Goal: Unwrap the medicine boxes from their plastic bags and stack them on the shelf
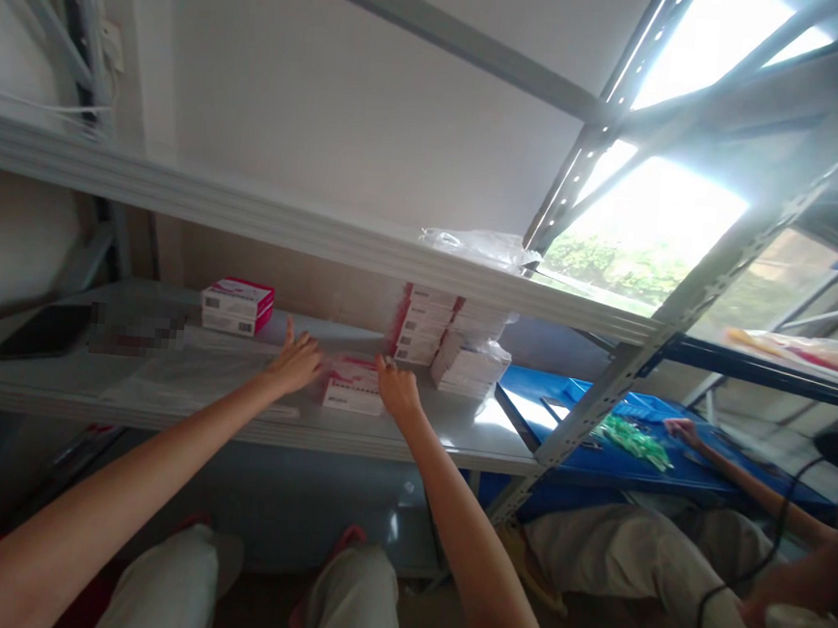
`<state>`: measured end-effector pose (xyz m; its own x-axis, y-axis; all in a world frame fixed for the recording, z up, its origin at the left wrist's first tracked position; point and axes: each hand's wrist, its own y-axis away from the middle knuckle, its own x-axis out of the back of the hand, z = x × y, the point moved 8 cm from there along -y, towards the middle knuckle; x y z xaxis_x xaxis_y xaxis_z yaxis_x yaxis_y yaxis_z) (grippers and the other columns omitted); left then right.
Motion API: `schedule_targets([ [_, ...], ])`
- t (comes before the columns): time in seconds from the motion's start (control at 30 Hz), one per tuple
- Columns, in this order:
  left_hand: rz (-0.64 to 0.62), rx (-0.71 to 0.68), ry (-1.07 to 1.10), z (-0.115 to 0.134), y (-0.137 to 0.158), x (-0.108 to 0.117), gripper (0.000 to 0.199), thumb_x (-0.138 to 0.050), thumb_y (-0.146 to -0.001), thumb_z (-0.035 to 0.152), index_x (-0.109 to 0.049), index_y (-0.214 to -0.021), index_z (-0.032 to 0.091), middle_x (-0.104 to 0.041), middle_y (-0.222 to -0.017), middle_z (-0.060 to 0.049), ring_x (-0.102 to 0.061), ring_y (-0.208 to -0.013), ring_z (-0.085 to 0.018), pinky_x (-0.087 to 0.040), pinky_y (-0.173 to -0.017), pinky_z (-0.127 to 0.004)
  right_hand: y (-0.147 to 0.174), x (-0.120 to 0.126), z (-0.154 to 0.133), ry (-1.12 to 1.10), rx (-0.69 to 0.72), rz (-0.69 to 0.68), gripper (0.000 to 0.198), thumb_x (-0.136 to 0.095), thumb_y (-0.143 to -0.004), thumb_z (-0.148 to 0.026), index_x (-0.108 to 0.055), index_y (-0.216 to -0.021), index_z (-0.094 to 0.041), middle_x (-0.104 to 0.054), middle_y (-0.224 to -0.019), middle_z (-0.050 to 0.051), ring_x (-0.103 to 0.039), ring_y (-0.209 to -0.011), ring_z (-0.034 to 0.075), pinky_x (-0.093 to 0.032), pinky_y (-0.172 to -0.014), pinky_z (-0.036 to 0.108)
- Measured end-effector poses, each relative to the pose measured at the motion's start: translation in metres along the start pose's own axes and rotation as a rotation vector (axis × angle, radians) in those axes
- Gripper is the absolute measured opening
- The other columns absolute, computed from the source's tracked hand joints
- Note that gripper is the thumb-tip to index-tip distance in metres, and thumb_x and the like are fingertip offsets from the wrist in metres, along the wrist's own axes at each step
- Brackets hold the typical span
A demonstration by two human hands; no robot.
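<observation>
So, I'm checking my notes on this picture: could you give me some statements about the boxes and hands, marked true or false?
1. A pink-and-white box is between the left hand and right hand. True.
2. The stacked boxes are left of the left hand. False: the stacked boxes are right of it.
3. Another person's hand is at the blue table. True.
4. The green bundle lies on the grey shelf. False: the green bundle is on the blue table.

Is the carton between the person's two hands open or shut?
The carton looks shut: its printed top appears flat, with no raised flap showing, though blur hides the seams.
</observation>
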<state>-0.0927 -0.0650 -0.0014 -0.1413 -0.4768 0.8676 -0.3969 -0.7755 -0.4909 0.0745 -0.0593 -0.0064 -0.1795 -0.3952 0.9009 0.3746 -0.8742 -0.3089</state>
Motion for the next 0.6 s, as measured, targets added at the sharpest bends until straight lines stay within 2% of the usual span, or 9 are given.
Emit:
schedule_targets([
  [0.07, 0.048, 0.179, 0.042, -0.010, -0.002, 0.006, 0.024, -0.053, -0.083, 0.027, -0.066, -0.100, 0.016, -0.063, -0.106, -0.016, -0.047, -0.113, -0.035, -0.009, -0.103, -0.068, 0.007, 0.002, 0.005, 0.007, -0.020, 0.013, 0.039, -0.027, -0.095, -0.013, -0.037, -0.133, -0.014, -0.063, -0.097, 0.017, -0.067, -0.078, 0.019, -0.049, -0.066, 0.028],
  [0.17, 0.272, 0.426, 0.175, -0.010, 0.000, 0.027, 0.035, -0.047, -0.086, 0.025, -0.055, -0.118, 0.013, -0.051, -0.125, -0.021, -0.041, -0.120, -0.039, -0.016, -0.100, -0.070, 0.016, 0.006, -0.001, 0.014, 0.072, 0.028, 0.036, -0.028, -0.094, -0.011, -0.045, -0.125, -0.016, -0.063, -0.100, 0.017, -0.067, -0.083, 0.021, -0.050, -0.068, 0.029],
  [0.2, 0.342, 0.406, 0.228, -0.001, 0.000, 0.033, 0.035, -0.043, -0.088, 0.022, -0.053, -0.120, 0.014, -0.049, -0.127, -0.020, -0.042, -0.121, -0.036, -0.021, -0.101, -0.066, 0.018, 0.007, -0.005, 0.013, 0.130, 0.021, 0.035, -0.029, -0.094, -0.010, -0.048, -0.123, -0.016, -0.064, -0.100, 0.017, -0.066, -0.085, 0.021, -0.050, -0.070, 0.029],
  [0.23, 0.365, 0.310, 0.282, 0.015, -0.003, 0.035, 0.034, -0.039, -0.089, 0.018, -0.052, -0.120, 0.015, -0.050, -0.127, -0.018, -0.043, -0.121, -0.032, -0.026, -0.103, -0.060, 0.019, 0.008, -0.011, 0.007, 0.193, 0.006, 0.034, -0.031, -0.093, -0.009, -0.049, -0.121, -0.016, -0.065, -0.099, 0.016, -0.066, -0.087, 0.021, -0.050, -0.072, 0.030],
  [0.27, 0.336, 0.162, 0.334, 0.034, -0.006, 0.035, 0.033, -0.036, -0.089, 0.014, -0.053, -0.117, 0.017, -0.052, -0.125, -0.015, -0.045, -0.119, -0.028, -0.031, -0.103, -0.052, 0.020, 0.009, -0.016, -0.003, 0.258, -0.014, 0.034, -0.033, -0.093, -0.009, -0.051, -0.121, -0.016, -0.066, -0.099, 0.016, -0.066, -0.087, 0.021, -0.050, -0.073, 0.030],
  [0.33, 0.175, -0.128, 0.433, 0.072, -0.008, 0.024, 0.034, -0.034, -0.089, 0.010, -0.053, -0.115, 0.019, -0.057, -0.120, -0.010, -0.050, -0.115, -0.020, -0.038, -0.100, -0.040, 0.022, 0.012, -0.025, -0.030, 0.365, -0.053, 0.033, -0.036, -0.092, -0.007, -0.055, -0.117, -0.015, -0.068, -0.098, 0.015, -0.066, -0.088, 0.021, -0.050, -0.077, 0.031],
  [0.37, 0.101, -0.205, 0.472, 0.083, -0.007, 0.017, 0.034, -0.033, -0.089, 0.010, -0.052, -0.116, 0.019, -0.058, -0.119, -0.008, -0.051, -0.114, -0.018, -0.040, -0.099, -0.037, 0.023, 0.014, -0.028, -0.045, 0.395, -0.059, 0.032, -0.037, -0.092, -0.007, -0.057, -0.115, -0.014, -0.068, -0.098, 0.014, -0.066, -0.089, 0.021, -0.050, -0.078, 0.031],
  [0.5, 0.027, -0.133, 0.483, 0.075, -0.006, 0.004, 0.029, -0.035, -0.094, 0.021, -0.049, -0.119, 0.017, -0.059, -0.119, -0.010, -0.054, -0.112, -0.018, -0.043, -0.093, -0.034, 0.025, 0.021, -0.024, -0.099, 0.360, -0.045, 0.029, -0.038, -0.095, -0.014, -0.058, -0.115, -0.016, -0.070, -0.094, 0.012, -0.067, -0.087, 0.022, -0.051, -0.076, 0.033],
  [0.6, -0.094, -0.147, 0.343, 0.066, -0.003, -0.006, 0.028, -0.036, -0.095, 0.028, -0.061, -0.103, 0.017, -0.067, -0.103, -0.009, -0.062, -0.098, -0.020, -0.046, -0.087, -0.034, 0.029, 0.017, -0.017, -0.153, 0.310, -0.088, 0.024, -0.047, -0.094, -0.024, -0.061, -0.112, -0.020, -0.071, -0.090, 0.009, -0.067, -0.087, 0.023, -0.051, -0.074, 0.032],
])
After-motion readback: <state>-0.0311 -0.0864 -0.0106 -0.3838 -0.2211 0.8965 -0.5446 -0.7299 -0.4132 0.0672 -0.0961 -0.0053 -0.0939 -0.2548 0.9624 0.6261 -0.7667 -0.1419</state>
